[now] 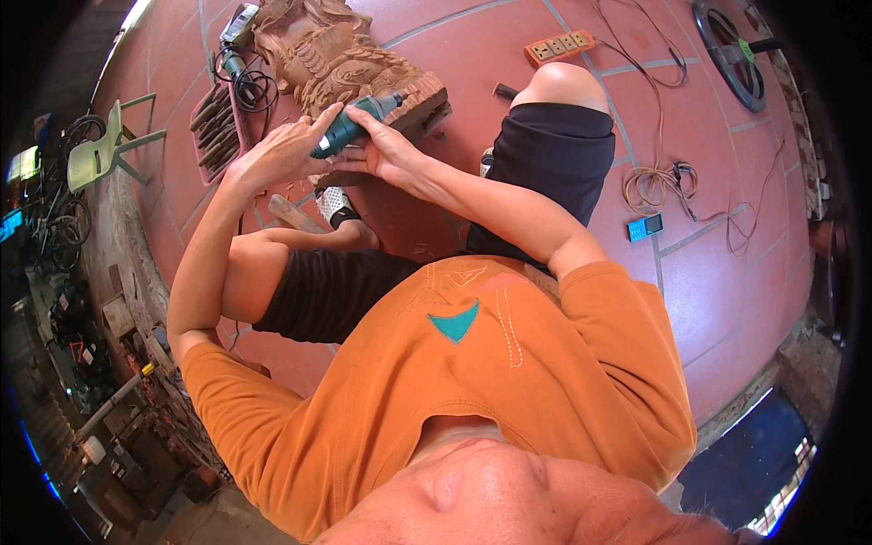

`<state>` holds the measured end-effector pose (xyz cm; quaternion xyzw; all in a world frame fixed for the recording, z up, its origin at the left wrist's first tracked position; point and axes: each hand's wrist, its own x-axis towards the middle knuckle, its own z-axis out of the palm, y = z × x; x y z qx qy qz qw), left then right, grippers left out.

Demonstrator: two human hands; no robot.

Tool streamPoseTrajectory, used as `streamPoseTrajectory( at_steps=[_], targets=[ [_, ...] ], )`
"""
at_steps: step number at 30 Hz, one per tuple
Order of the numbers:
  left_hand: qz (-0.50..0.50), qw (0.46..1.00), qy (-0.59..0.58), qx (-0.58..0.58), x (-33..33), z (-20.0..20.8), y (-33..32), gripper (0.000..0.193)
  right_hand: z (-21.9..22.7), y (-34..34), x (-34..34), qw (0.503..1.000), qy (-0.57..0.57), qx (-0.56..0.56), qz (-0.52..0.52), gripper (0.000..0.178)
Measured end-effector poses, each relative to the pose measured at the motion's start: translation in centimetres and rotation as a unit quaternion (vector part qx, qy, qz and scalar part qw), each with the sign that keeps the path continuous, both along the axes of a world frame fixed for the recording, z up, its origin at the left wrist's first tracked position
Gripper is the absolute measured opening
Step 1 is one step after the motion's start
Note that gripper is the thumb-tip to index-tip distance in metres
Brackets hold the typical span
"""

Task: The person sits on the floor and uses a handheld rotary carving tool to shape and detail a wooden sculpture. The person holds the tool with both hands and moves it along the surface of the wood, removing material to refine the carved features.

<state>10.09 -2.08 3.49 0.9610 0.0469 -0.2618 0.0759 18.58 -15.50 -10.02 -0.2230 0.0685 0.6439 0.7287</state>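
A teal-green rotary tool (338, 136) with a grey nose lies between my two hands, close to the near side of a carved wooden block (341, 59). My left hand (289, 150) is closed on the tool's left side, its index finger stretched along the body. From the other side my right hand (389, 150) grips it, thumb on top and fingers underneath. The nose points away to the right, over the block's near end. Whether its tip touches the wood I cannot tell. Deep relief covers the brown block, which rests low in front of my legs.
Left of the block sit a pink basket (238, 136) of chisels and a corded power tool (233, 64). A wooden stick (295, 215) lies by my foot. On the right are an orange power strip (559, 47), a coiled cable (647, 186) and a phone (645, 227). A green chair (95, 154) stands far left.
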Motion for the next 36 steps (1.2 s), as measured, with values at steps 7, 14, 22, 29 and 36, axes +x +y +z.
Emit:
streamPoseTrajectory(
  at_steps=[7, 14, 22, 29, 36],
  targets=[
    [0.005, 1.0, 0.015, -0.014, 0.1, 0.1, -0.1, 0.097, -0.3, -0.3, -0.2, 1.0, -0.001, 0.001, 0.0, 0.032],
    [0.006, 0.999, 0.002, -0.04, -0.1, 0.4, -0.3, 0.096, 0.1, -0.8, -0.4, 1.0, 0.011, 0.002, 0.003, 0.033],
    [0.015, 0.999, 0.015, -0.032, 0.1, 1.0, -0.9, 0.096, 0.2, -0.9, -0.3, 1.0, 0.009, 0.002, 0.004, 0.034],
    [0.013, 1.0, 0.008, -0.012, 0.0, 0.7, -0.6, 0.095, 0.0, -0.4, -0.2, 1.0, -0.006, 0.005, 0.008, 0.031],
    [0.005, 1.0, -0.005, 0.012, 0.0, 0.2, -0.5, 0.097, -0.1, 0.1, 0.0, 1.0, -0.009, 0.009, -0.004, 0.03]
  ],
)
